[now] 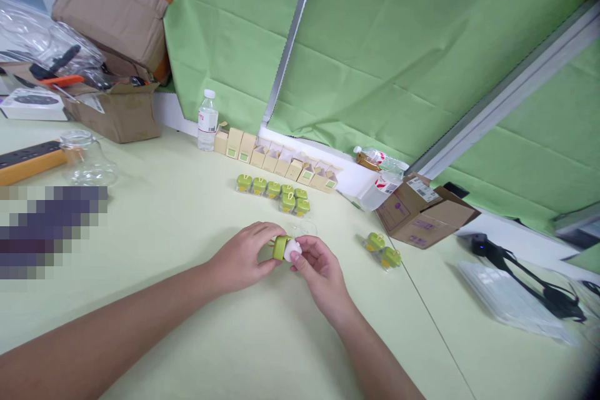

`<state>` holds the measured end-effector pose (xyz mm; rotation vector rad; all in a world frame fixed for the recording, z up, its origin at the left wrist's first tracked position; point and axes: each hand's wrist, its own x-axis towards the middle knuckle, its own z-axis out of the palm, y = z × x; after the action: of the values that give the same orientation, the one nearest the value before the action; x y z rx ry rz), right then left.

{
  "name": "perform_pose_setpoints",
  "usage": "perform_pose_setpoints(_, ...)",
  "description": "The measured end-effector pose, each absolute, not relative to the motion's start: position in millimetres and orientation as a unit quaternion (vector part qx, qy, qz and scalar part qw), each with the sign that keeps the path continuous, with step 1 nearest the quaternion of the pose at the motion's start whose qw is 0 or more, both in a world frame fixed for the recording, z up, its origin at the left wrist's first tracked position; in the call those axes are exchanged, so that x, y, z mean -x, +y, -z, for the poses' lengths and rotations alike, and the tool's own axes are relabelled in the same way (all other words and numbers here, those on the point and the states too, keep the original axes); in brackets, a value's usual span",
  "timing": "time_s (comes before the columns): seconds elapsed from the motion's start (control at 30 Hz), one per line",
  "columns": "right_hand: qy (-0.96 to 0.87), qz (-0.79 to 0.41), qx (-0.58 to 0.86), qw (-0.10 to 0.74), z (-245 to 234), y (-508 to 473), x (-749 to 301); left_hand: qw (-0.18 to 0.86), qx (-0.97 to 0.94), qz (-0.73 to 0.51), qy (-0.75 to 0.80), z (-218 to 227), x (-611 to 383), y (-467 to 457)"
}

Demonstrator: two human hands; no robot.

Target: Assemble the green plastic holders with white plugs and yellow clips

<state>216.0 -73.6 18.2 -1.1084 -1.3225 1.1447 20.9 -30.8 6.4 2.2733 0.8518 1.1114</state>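
Note:
Between thumb and fingers, my left hand (250, 254) grips a small green cap (280, 248) with a loop. My right hand (323, 272) pinches a small white rounded piece (292, 249) against the cap's open side. Whether the two are joined, I cannot tell. Just beyond the fingers a clear plastic cup (307, 228) rests on the table. Farther back stand several small clear containers with green lids (273, 189), in a short double row. Two more green-lidded containers (383, 250) sit to the right of my right hand.
A row of small beige cartons (281, 160), some with raised flaps, lines the wall beside a water bottle (207, 120). Cardboard boxes stand at the left (117, 109) and right (422, 212). A glass jar (87, 159) lies near an orange-and-black power strip (30, 159).

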Motion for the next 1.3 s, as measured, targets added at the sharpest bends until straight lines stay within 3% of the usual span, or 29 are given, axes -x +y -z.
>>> perform_pose_setpoints(1.3,-0.518,-0.480,0.465,0.534,-16.4,-73.2,-212.7,0.237,-0.827,-0.407,0.307,-8.1,-21.0,-31.0)
